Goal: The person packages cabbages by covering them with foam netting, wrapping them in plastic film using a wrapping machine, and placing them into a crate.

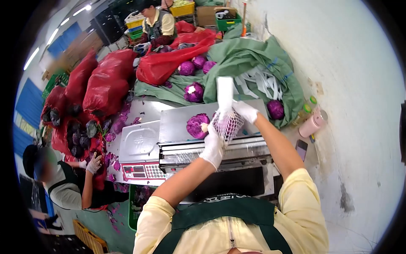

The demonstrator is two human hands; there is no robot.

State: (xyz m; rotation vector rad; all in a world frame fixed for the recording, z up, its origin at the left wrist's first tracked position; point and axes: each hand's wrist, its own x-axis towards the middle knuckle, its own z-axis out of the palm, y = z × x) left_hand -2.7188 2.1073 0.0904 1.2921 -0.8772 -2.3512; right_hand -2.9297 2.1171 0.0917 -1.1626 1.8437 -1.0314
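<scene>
A purple cabbage in a white foam net (228, 125) is held between my two white-gloved hands above the metal wrapping machine (177, 149). My left hand (212, 146) is wrapped round its left side. At its upper right, my right hand (245, 111) grips the net's edge. The net's long white end (225, 91) stands up from the top of the cabbage. Just left of my left hand, a bare purple cabbage (197, 126) lies on the machine's metal top. A scale (140, 144) with a red keypad panel is to the left of the machine.
Purple cabbages (194, 92) and white net strips (265, 82) lie on green cloth behind the machine. Red sacks (111, 82) fill the left. One co-worker (67, 180) is at the left, another (160, 25) at the back. A pink bottle (311, 125) and phone (301, 148) are at the right.
</scene>
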